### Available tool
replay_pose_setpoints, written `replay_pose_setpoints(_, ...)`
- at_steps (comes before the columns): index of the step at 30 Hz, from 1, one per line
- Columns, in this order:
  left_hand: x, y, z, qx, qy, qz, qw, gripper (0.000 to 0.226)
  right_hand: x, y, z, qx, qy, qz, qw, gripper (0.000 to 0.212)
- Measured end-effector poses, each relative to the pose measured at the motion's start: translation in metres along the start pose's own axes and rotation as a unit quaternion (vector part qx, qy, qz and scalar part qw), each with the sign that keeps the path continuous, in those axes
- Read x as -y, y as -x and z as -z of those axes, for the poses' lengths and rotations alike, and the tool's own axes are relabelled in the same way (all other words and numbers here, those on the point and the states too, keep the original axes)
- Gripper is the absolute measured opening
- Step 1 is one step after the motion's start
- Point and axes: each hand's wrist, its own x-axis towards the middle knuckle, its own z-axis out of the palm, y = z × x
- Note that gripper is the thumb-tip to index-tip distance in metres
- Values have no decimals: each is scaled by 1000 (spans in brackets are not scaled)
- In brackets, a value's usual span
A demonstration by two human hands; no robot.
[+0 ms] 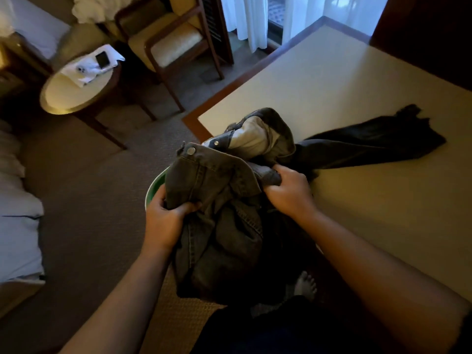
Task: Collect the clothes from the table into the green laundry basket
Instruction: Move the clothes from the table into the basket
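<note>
A: A dim hotel room is seen. A pale desk [357, 98] fills the 2 o'clock side, and only the rim of the green laundry basket [153, 190] shows, at 9 o'clock of the bundle.

B: And the jeans [217, 200]?

A: Bunched over the basket. They are gripped by the left hand [166, 215] below the waistband and by the right hand [288, 192] at a fold, while one leg [370, 141] trails across the desk toward 2 o'clock.

B: Handling?

A: Heavy, limp denim is judged — best held at the waistband. No writing can be read, only plain metal buttons [190, 150].
</note>
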Motion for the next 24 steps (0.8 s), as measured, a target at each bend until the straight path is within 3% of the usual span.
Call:
replay_pose_setpoints(11,51,-66,138,-81,-33,-6,996,23,50,14,-171,12,-85,-21,996,16)
replay_pose_setpoints(14,64,-95,145,-16,-64,3,998,25,45,10,-190,34,-21,-59,997,44)
replay_pose_setpoints(17,73,-121,142,80,-137,2,987,40,42,1,-197,125,132,-150,972,75)
replay_pose_setpoints(20,73,-129,130,140,-141,16,980,57,45,6,-204,153,209,-150,954,74)
replay_pose_setpoints(24,78,-122,116,202,-156,3,967,56,52,16,-212,85,177,-62,979,58)
